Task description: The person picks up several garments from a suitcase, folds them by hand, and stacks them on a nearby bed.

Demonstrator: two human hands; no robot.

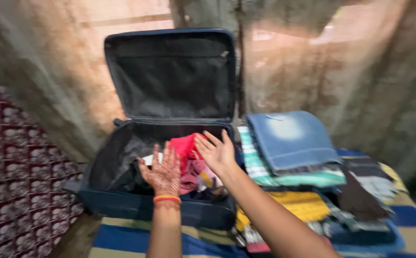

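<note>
An open dark blue suitcase lies on a striped cloth, its lid standing upright against the wall. Inside it lie a red garment and other folded clothes. My left hand, patterned with henna and wearing orange bangles, hovers over the suitcase with fingers spread, holding nothing. My right hand is open too, palm turned up, just right of the red garment. Neither hand grips anything. The picture is motion-blurred.
A stack of folded clothes stands right of the suitcase: blue jeans on top, a green striped piece and a yellow one below. Dark garments lie further right. A maroon patterned cloth fills the left.
</note>
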